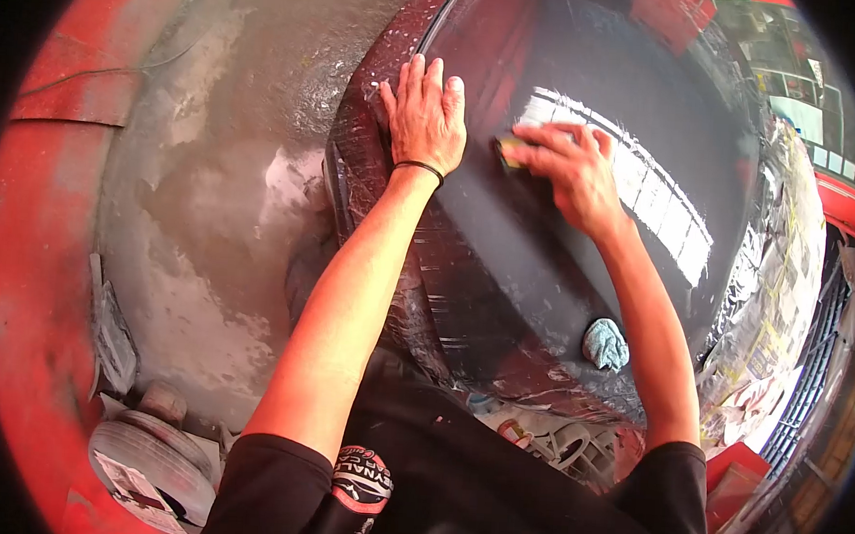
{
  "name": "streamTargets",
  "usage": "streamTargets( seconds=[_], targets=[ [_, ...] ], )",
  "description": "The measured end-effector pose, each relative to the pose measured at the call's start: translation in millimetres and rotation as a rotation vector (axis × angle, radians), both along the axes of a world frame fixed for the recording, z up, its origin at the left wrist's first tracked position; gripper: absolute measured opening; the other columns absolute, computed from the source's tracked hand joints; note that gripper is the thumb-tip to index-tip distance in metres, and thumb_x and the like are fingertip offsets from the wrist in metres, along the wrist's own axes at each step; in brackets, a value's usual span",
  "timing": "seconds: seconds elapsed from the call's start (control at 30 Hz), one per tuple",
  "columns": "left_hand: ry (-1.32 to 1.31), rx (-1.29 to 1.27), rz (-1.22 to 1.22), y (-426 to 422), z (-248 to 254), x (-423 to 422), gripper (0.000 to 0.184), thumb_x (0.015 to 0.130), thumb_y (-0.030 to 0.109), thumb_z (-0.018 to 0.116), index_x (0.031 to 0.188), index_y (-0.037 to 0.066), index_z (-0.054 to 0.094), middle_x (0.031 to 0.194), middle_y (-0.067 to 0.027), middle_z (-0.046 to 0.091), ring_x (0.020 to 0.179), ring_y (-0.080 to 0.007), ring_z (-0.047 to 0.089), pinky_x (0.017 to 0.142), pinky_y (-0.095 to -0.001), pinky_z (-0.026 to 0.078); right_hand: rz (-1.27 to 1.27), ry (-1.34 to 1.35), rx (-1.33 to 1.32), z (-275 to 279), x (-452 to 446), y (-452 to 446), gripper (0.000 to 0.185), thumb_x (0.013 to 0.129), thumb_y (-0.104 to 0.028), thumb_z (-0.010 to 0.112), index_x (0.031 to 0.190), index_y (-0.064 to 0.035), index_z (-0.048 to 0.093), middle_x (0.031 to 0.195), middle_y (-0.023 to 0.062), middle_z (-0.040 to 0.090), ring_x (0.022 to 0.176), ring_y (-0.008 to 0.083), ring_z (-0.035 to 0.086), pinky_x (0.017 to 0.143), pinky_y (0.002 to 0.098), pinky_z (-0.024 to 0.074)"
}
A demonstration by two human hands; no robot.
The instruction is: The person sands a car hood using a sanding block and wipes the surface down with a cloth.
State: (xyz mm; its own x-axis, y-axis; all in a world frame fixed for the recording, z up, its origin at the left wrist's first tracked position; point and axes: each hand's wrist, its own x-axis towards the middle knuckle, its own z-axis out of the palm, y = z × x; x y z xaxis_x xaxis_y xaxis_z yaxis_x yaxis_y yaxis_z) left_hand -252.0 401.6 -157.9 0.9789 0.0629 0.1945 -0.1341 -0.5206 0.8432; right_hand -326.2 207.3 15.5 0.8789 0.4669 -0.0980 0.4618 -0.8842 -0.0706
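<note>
A dark, glossy car panel (pixel 514 281), probably a hood, spreads out in front of me and reflects a bright window. My left hand (pixel 424 117) lies flat on the panel's left edge, fingers stretched forward, a black band around the wrist. In my right hand (pixel 573 168), slightly blurred, the fingers press a small yellow and dark sanding block (pixel 509 153) against the panel's surface. A crumpled light blue cloth (pixel 605 345) rests on the panel near my right forearm.
Plastic sheeting (pixel 401 314) covers the car along the left edge, and masking paper (pixel 770 285) along the right. Wet concrete floor (pixel 219 188) lies to the left. Tires (pixel 161 466) sit at lower left, beside a red surface (pixel 30 295). Assorted items (pixel 573 449) show below the panel.
</note>
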Motion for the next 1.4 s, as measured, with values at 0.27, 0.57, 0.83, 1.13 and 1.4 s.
streamTargets(
  seconds=[0.27, 0.57, 0.83, 1.13, 1.4],
  targets=[
    [-0.032, -0.033, 0.008, 0.7, 0.2, -0.7, 0.066, 0.12, 0.052, 0.027, 0.161, 0.007, 0.053, 0.171, -0.0206, 0.046, 0.163, -0.0383, 0.037, 0.134, -0.0643, 0.014, 0.026, 0.011, 0.004, 10.9, -40.7, -18.2, 0.072, 0.077, 0.003, 0.069, 0.137, -0.0349, 0.078, 0.153, -0.0091, 0.068, 0.135, 0.0249, 0.06, 0.115, 0.0495, 0.0371],
    [-0.028, -0.052, -0.001, 2.6, -2.9, -3.0, 0.065, 0.12, 0.052, 0.028, 0.16, 0.007, 0.053, 0.17, -0.021, 0.046, 0.162, -0.04, 0.036, 0.134, -0.0644, 0.013, -0.005, 0.029, 0.036, -5.9, 4.1, 14.2, 0.062, 0.087, 0.003, 0.071, 0.135, -0.0349, 0.078, 0.152, -0.0095, 0.068, 0.134, 0.0244, 0.06, 0.114, 0.0478, 0.0385],
    [-0.031, -0.003, 0.012, -2.2, 0.6, -0.6, 0.062, 0.121, 0.049, 0.029, 0.16, 0.006, 0.052, 0.17, -0.0214, 0.046, 0.161, -0.0406, 0.037, 0.133, -0.0663, 0.015, -0.052, -0.034, 0.015, -0.8, 1.3, 15.0, 0.057, 0.09, 0.002, 0.072, 0.133, -0.0353, 0.08, 0.145, -0.0095, 0.073, 0.13, 0.0246, 0.061, 0.112, 0.0511, 0.0383],
    [-0.02, -0.035, 0.015, 0.0, 1.0, -1.5, 0.068, 0.12, 0.053, 0.026, 0.16, 0.006, 0.052, 0.171, -0.0241, 0.044, 0.162, -0.0421, 0.036, 0.134, -0.0662, 0.015, -0.092, -0.039, -0.051, 18.6, -69.0, -9.3, 0.058, 0.091, 0.004, 0.07, 0.133, -0.0335, 0.08, 0.145, -0.0075, 0.073, 0.129, 0.0256, 0.063, 0.113, 0.0467, 0.0385],
    [-0.011, -0.033, 0.012, 0.0, -0.3, -2.7, 0.067, 0.119, 0.053, 0.028, 0.159, 0.006, 0.054, 0.171, -0.0226, 0.045, 0.162, -0.0409, 0.036, 0.134, -0.0658, 0.015, -0.063, -0.121, 0.011, -15.1, 16.4, 24.8, 0.055, 0.093, 0.003, 0.069, 0.132, -0.0341, 0.081, 0.146, -0.0078, 0.073, 0.132, 0.0262, 0.062, 0.115, 0.0487, 0.0377]
  ],
)
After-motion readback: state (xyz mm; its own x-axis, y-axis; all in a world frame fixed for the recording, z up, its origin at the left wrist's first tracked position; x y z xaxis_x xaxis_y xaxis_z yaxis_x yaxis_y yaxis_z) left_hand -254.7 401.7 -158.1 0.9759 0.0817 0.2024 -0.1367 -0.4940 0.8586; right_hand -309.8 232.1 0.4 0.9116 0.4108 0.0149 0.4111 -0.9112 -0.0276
